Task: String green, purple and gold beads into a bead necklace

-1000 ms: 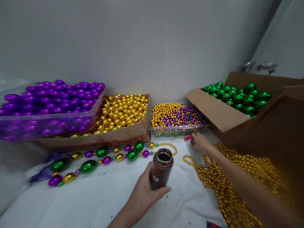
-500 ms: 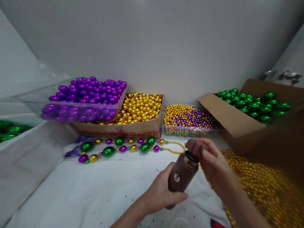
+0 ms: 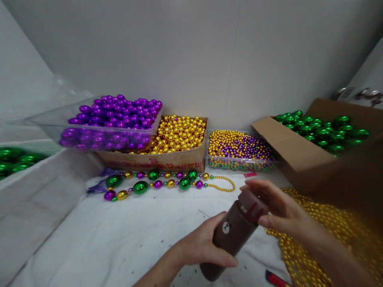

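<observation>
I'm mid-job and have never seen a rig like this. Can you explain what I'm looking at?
There's no machine: these are a person's bare hands, seen by one head-worn camera looking forward and down. The left hand grips a tilted brown bottle; the right hand holds the cap at its top. On the white cloth lies a beaded necklace. Behind are a clear tub of purple beads, a box of gold ones and a tray of small mixed ones. At right are a carton of green beads and gold strands.
</observation>
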### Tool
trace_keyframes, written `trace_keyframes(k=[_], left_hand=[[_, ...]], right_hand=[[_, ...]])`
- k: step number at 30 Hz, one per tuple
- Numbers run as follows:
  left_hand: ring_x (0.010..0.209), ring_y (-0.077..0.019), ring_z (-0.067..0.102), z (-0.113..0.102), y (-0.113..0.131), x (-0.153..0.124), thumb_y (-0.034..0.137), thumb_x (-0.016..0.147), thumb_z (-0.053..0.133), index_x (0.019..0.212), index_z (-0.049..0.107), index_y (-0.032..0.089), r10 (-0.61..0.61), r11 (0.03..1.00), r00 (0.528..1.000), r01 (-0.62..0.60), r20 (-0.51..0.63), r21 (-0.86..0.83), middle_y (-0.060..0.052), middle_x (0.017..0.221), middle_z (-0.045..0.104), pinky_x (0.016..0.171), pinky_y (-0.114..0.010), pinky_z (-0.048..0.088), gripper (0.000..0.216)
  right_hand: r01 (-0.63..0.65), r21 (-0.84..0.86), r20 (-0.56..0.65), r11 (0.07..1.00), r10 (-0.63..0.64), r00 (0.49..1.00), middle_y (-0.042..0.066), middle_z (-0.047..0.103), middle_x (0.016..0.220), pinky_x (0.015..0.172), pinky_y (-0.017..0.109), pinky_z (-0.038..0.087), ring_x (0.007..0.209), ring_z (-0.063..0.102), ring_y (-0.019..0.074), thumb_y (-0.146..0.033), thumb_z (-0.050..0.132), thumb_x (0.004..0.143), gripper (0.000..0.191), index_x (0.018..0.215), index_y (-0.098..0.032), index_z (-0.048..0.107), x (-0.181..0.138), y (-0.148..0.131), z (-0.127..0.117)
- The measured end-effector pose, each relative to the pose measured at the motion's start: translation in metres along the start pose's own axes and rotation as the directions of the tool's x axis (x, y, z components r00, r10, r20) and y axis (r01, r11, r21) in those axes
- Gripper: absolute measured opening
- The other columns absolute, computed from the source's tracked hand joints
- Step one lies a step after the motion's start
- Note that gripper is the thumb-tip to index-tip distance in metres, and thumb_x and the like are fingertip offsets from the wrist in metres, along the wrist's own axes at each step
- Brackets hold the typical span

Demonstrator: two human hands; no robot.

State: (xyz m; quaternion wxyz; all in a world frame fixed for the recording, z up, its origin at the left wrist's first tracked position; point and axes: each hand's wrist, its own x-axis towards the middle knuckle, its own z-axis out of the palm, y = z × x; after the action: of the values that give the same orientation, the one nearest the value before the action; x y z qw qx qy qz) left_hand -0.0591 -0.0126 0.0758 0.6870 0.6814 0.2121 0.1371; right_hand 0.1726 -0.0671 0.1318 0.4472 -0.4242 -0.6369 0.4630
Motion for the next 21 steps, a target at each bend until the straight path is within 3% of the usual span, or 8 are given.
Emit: trace_keyframes(k=[4, 9, 11, 14, 16, 18, 20, 21], left_hand=[[0.090, -0.0198, 0.050, 0.003, 0.002, -0.001, 0.040, 0.056, 0.077, 0.116, 0.052, 0.017, -0.029, 0.996, 1.000, 0.029, 0.001, 0.082, -0.002, 0.099, 0.058, 0.077, -0.029, 0.042, 0.069], [0.075, -0.0131, 0.046, 0.012, 0.007, -0.001, 0.026, 0.059, 0.074, 0.103, 0.054, 0.018, -0.016, 0.951, 0.990, 0.058, -0.140, 0.302, 0.003, 0.086, 0.055, 0.064, -0.023, 0.037, 0.049], [0.071, -0.0116, 0.045, 0.015, 0.009, -0.001, 0.023, 0.058, 0.073, 0.099, 0.053, 0.019, -0.005, 0.934, 0.989, 0.058, -0.147, 0.354, 0.004, 0.083, 0.053, 0.060, -0.021, 0.034, 0.045], [0.069, -0.0111, 0.044, 0.017, 0.011, -0.001, 0.021, 0.059, 0.071, 0.099, 0.052, 0.020, 0.007, 0.920, 0.991, 0.047, -0.136, 0.390, 0.005, 0.081, 0.053, 0.058, -0.021, 0.032, 0.044], [0.070, -0.0117, 0.045, 0.019, 0.012, -0.001, 0.020, 0.060, 0.069, 0.099, 0.052, 0.020, 0.015, 0.909, 0.990, 0.045, -0.139, 0.414, 0.005, 0.082, 0.054, 0.059, -0.022, 0.033, 0.043], [0.074, -0.0132, 0.048, 0.020, 0.013, -0.001, 0.018, 0.059, 0.068, 0.100, 0.052, 0.020, 0.016, 0.893, 0.988, 0.055, -0.154, 0.447, 0.004, 0.087, 0.056, 0.062, -0.022, 0.034, 0.043], [0.077, -0.0147, 0.050, 0.021, 0.014, -0.002, 0.017, 0.059, 0.066, 0.100, 0.053, 0.021, 0.011, 0.875, 0.987, 0.069, -0.161, 0.478, 0.003, 0.090, 0.057, 0.065, -0.023, 0.035, 0.044], [0.078, -0.0150, 0.050, 0.021, 0.015, -0.002, 0.017, 0.059, 0.065, 0.100, 0.053, 0.021, 0.006, 0.870, 0.988, 0.072, -0.156, 0.487, 0.003, 0.090, 0.058, 0.065, -0.023, 0.035, 0.043]], right_hand=[[0.030, -0.422, 0.062, 0.906, -0.005, 0.998, 0.005, 0.056, 0.122, 0.090, 0.040, 0.045, 0.112, 0.053, 0.0282, -0.037, 0.068, 0.079, 0.047, 0.124, -0.034, 0.057, -0.002, -0.020, -0.004], [-0.111, -0.806, -0.092, 0.582, 0.062, 0.994, 0.007, 0.067, 0.086, 0.066, 0.039, 0.048, 0.073, 0.061, 0.0256, -0.052, 0.064, 0.078, 0.038, 0.105, -0.025, 0.066, -0.002, -0.032, 0.007], [-0.111, -0.839, -0.118, 0.533, 0.021, 0.993, 0.010, 0.068, 0.099, 0.074, 0.043, 0.048, 0.085, 0.062, 0.0297, -0.051, 0.059, 0.083, 0.045, 0.121, -0.027, 0.060, -0.008, -0.035, 0.004], [-0.002, -0.751, -0.012, 0.660, -0.010, 1.000, 0.005, 0.054, 0.134, 0.093, 0.043, 0.042, 0.118, 0.050, 0.0304, -0.043, 0.061, 0.084, 0.059, 0.139, -0.037, 0.042, -0.021, -0.041, -0.005], [0.036, -0.693, 0.058, 0.720, 0.006, 0.998, 0.001, 0.050, 0.138, 0.096, 0.040, 0.042, 0.122, 0.048, 0.0284, -0.039, 0.065, 0.082, 0.061, 0.139, -0.040, 0.041, -0.026, -0.044, -0.007], [-0.040, -0.733, -0.002, 0.679, 0.056, 0.998, 0.004, 0.063, 0.120, 0.085, 0.039, 0.047, 0.104, 0.059, 0.0278, -0.041, 0.065, 0.081, 0.049, 0.128, -0.035, 0.055, -0.027, -0.046, -0.003], [-0.199, -0.826, -0.164, 0.528, 0.112, 0.980, 0.006, 0.069, 0.085, 0.071, 0.039, 0.048, 0.078, 0.064, 0.0260, -0.047, 0.058, 0.085, 0.029, 0.102, -0.026, 0.069, -0.025, -0.047, 0.001], [-0.274, -0.848, -0.246, 0.454, 0.120, 0.962, 0.006, 0.066, 0.071, 0.067, 0.039, 0.047, 0.069, 0.062, 0.0248, -0.049, 0.051, 0.088, 0.031, 0.090, -0.024, 0.069, -0.025, -0.048, 0.002]])
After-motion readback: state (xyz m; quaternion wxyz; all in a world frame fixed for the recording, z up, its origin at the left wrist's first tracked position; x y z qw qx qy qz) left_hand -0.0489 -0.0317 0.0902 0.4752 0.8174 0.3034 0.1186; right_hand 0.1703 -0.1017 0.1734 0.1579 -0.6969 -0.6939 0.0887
